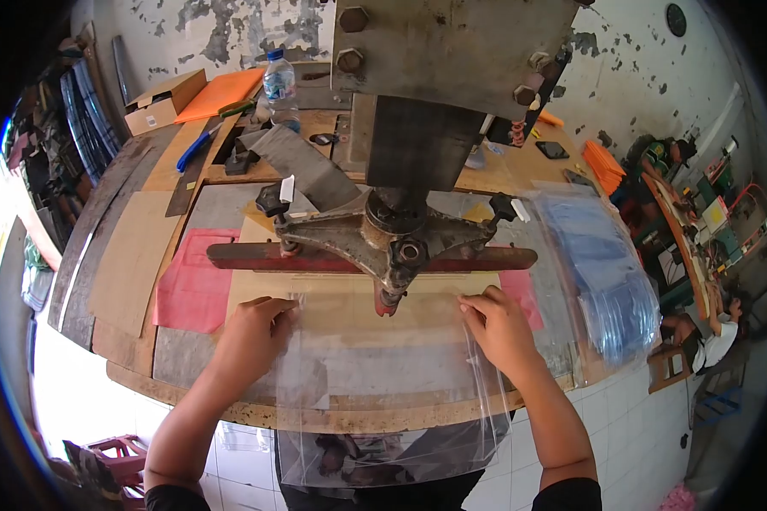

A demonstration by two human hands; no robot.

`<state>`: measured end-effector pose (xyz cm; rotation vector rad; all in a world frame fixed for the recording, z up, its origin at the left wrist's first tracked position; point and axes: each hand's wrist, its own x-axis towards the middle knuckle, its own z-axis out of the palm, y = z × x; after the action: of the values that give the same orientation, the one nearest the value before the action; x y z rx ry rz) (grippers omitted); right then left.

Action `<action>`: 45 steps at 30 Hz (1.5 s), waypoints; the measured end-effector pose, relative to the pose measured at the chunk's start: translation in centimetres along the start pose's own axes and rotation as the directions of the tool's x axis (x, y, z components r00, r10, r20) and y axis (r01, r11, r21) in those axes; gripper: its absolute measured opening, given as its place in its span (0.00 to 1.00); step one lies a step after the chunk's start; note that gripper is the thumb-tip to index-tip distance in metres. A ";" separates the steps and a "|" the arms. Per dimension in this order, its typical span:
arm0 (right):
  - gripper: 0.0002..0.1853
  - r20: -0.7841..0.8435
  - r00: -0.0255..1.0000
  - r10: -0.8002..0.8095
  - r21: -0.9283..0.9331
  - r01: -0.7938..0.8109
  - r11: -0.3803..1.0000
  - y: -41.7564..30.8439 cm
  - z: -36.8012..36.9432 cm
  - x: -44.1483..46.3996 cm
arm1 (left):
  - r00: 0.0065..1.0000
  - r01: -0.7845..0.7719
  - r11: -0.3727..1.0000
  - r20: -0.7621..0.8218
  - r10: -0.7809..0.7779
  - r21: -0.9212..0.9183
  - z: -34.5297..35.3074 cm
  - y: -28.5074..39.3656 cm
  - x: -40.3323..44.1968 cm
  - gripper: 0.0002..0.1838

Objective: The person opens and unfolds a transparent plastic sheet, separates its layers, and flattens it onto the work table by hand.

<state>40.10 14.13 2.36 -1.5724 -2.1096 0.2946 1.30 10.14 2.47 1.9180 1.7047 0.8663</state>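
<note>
Two-handed placing of a clear plastic sheet [383, 387] beneath a press. The sheet lies on the near side of the bench [179, 353], its far edge spread just in front of the long red bar [251, 257], its near end hanging past the bench's front edge before the person's body. The left hand [260, 330] is at the far left corner, its fingers curled and apparently pinching the film, though the exact contact is too small to make out. The right hand [498, 328] is at the opposite corner — thumb and forefinger brought together on the film. A yellowish board [245, 288] underlies the far part, with pink sheeting [192, 285] showing to its left. The three-armed bracket [341, 230] carries the bar above the work; whether the bar touches the board cannot be told. A stack of bluish film [614, 281] lies at the right of the bench.

The step in hand appears to be alignment: the far edge is held between two corners, facing the bar. The next move calls for even tension from both sides, an edge parallel to the bar — and fingers clear of its underside.
</note>
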 end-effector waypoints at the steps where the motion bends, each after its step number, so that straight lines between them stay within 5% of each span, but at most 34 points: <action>1: 0.09 -0.013 0.999 -0.041 0.008 0.041 0.999 0.4 0.2 0.1 | 1.000 0.000 1.000 0.004 0.000 -0.002 0.1 -0.4 0.1 0.11; 9: 0.10 -0.075 0.987 -0.141 0.062 0.146 0.987 2.1 0.3 1.6 | 0.999 -0.024 0.999 -0.028 0.023 -0.039 0.5 -0.3 2.0 0.13; 32: 0.11 -0.041 0.997 0.066 0.025 -0.065 0.998 0.9 0.1 1.9 | 0.999 0.034 0.999 -0.020 -0.034 -0.019 0.6 0.0 2.1 0.14; 45: 0.12 -0.105 0.994 0.009 0.038 -0.005 0.999 1.3 0.7 1.8 | 1.000 0.006 0.997 -0.015 -0.008 -0.080 0.7 -0.3 2.2 0.17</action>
<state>40.42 16.34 1.65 -1.5397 -2.0080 0.2473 1.69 12.42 2.07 1.8566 1.6594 0.9349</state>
